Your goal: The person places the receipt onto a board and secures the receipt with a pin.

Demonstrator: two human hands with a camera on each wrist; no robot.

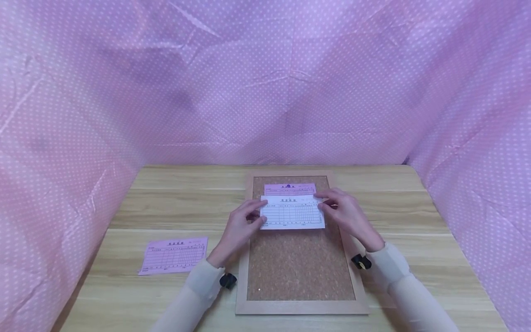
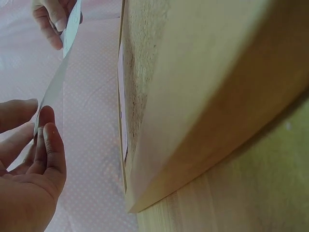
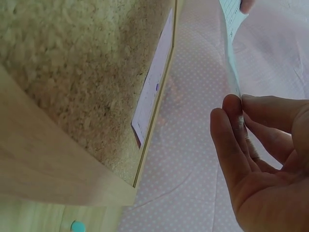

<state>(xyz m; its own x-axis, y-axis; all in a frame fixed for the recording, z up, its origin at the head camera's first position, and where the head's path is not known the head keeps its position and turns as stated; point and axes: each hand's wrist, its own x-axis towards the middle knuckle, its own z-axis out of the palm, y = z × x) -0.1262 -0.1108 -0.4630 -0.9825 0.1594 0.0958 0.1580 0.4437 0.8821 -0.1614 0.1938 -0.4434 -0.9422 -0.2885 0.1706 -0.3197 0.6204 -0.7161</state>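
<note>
A white printed form [image 1: 292, 213] is held up over the cork board [image 1: 300, 267] by both hands. My left hand [image 1: 240, 222] pinches its left edge between thumb and fingers, while my right hand [image 1: 344, 213] pinches the upper right edge. In the left wrist view the paper [image 2: 57, 84] bows slightly between the hands, apart from the board. Behind it, a pink form [image 1: 271, 188] lies on the upper part of the cork, with a purple pin [image 1: 288, 186] at its top middle. The white form hides its lower part in the head view.
The board's pale wooden frame [image 1: 300, 307] lies on a wood-grain table [image 1: 178, 212]. A second pink form [image 1: 176, 256] lies on the table left of the board. In the right wrist view a round teal piece [image 3: 77, 226] sits beside the frame. Pink dotted cloth [image 1: 286, 92] hangs around the table.
</note>
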